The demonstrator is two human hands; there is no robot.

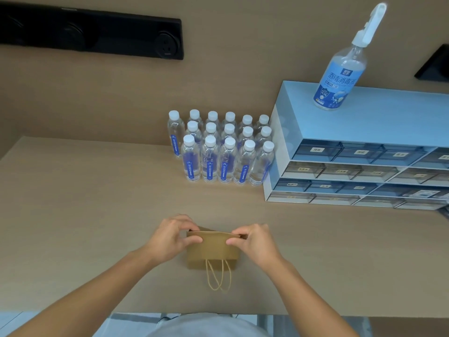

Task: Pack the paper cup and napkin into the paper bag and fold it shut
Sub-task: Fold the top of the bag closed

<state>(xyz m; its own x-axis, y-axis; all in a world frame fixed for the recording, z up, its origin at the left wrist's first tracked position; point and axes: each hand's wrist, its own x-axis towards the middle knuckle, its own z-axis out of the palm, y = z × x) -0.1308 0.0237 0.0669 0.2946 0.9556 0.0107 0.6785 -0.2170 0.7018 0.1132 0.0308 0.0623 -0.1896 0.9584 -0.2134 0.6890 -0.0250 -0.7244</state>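
Observation:
A small brown paper bag [211,249] stands on the wooden table near its front edge, its top folded over toward me and its twine handles [218,276] hanging down the front. My left hand [170,235] pinches the left end of the fold. My right hand [255,242] pinches the right end. Neither the paper cup nor the napkin can be seen; the bag's inside is hidden.
Several water bottles [220,149] stand in rows at the back of the table [85,203]. To the right is a blue drawer organiser [359,152] with a spray bottle [345,66] on top. A black socket strip [97,32] runs along the wall.

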